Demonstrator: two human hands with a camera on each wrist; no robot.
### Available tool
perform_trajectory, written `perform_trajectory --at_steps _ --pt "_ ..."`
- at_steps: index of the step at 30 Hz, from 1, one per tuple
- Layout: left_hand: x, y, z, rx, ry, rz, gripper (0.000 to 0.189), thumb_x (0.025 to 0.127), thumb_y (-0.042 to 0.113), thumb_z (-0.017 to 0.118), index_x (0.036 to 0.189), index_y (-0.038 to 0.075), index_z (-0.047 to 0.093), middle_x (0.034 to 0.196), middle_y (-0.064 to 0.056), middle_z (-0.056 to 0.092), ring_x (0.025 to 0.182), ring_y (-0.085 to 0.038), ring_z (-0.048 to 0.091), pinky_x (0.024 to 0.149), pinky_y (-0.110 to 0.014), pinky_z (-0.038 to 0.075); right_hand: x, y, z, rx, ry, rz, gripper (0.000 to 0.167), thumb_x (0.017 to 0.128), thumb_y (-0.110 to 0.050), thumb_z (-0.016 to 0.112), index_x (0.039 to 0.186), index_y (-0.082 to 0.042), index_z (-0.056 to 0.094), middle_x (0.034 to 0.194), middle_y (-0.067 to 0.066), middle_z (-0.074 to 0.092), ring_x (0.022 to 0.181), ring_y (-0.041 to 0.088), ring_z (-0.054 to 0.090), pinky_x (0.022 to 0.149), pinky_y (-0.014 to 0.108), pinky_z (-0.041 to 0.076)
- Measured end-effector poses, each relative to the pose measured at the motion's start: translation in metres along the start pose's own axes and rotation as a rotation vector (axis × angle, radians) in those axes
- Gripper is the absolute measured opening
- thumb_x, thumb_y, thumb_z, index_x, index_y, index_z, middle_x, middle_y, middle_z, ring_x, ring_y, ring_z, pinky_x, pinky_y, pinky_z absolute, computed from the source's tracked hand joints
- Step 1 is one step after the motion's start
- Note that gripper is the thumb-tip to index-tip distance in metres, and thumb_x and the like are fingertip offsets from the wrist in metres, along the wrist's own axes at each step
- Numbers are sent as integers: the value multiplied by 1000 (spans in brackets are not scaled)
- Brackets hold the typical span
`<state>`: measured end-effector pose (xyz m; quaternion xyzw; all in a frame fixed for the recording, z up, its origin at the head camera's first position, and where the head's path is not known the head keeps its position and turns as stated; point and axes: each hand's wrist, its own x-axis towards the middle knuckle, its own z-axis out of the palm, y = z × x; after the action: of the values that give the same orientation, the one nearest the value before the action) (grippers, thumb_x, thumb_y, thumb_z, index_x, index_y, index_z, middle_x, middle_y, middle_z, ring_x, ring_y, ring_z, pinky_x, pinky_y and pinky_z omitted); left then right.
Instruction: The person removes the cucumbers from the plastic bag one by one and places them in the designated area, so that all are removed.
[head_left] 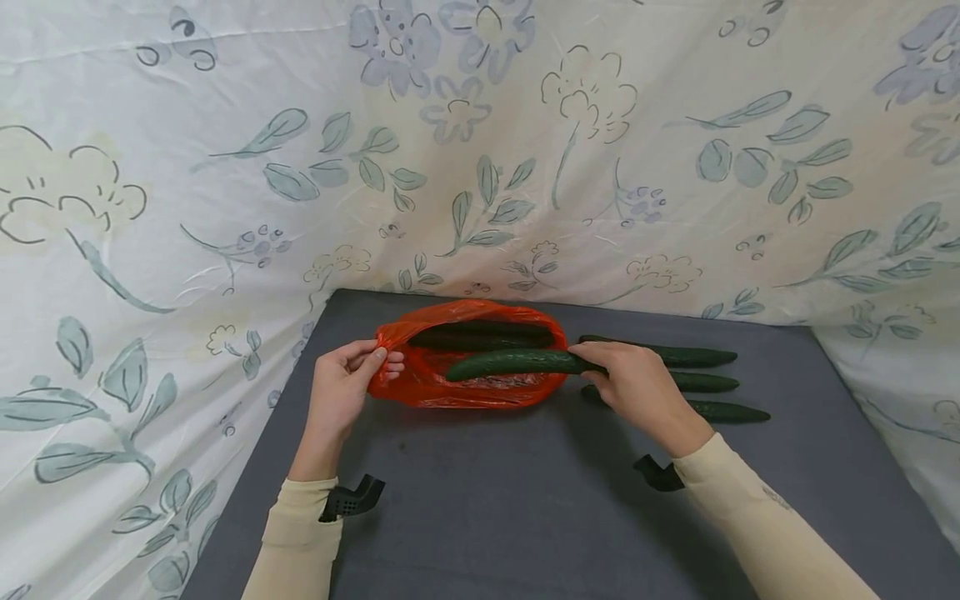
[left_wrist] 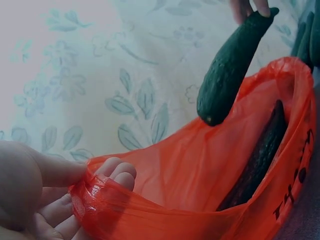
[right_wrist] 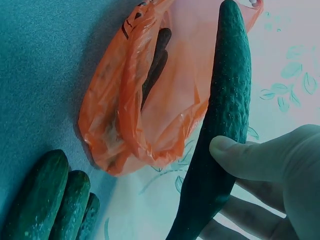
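Cloth (head_left: 600, 167), pale, creased and printed with bluish flowers and leaves, hangs behind and at both sides of one dark grey tabletop (head_left: 487, 492). Two cream sleeves (head_left: 757, 508) reach in over that surface, each with one black bracket (head_left: 352, 497) at the wrist. One red plastic bag (head_left: 435, 396), thin, glossy and wrinkled, lies with its mouth gaping in a long oval; black print (left_wrist: 302, 175) marks its side. At least two dark green cucumbers (head_left: 480, 340) lie inside along the far wall; the exact number is hidden.

The right hand (head_left: 637, 383) holds one more cucumber (head_left: 517, 363) near its end, thumb on one side and fingers on the other. This one is long, slightly curved and bumpy-skinned, its free blunt end over the bag's opening. The left hand (head_left: 348, 375) pinches the gathered left edge of the plastic between thumb and fingers. Three further cucumbers (head_left: 708, 382), smooth-looking and tapered, lie roughly side by side on the tabletop right of the bag, partly behind the right hand.
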<state>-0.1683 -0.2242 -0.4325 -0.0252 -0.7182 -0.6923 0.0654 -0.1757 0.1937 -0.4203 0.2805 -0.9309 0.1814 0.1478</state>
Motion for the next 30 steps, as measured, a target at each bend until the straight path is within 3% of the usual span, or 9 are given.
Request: perform_trajectory --at_steps 8,17,30 --pt "1 0 -1 9 4 1 29 109 2 64 133 -14 66 110 -31 76 88 -25 81 84 -33 66 -13 8 -16 -14 11 9 50 86 1 90 134 -8 77 126 12 78 93 26 76 69 43 61" --pt "1 1 0 1 4 0 29 109 2 64 132 -16 66 108 -30 77 84 -19 81 83 -33 66 -32 21 -24 -14 39 -10 53 82 5 91 132 -9 78 122 12 79 99 31 78 75 52 65" --pt "0 1 -2 -13 2 2 28 109 1 64 131 -16 66 108 -31 76 83 -17 80 83 -33 66 -59 33 -43 -62 62 16 56 80 1 94 132 -11 78 120 13 79 84 27 78 61 44 61"
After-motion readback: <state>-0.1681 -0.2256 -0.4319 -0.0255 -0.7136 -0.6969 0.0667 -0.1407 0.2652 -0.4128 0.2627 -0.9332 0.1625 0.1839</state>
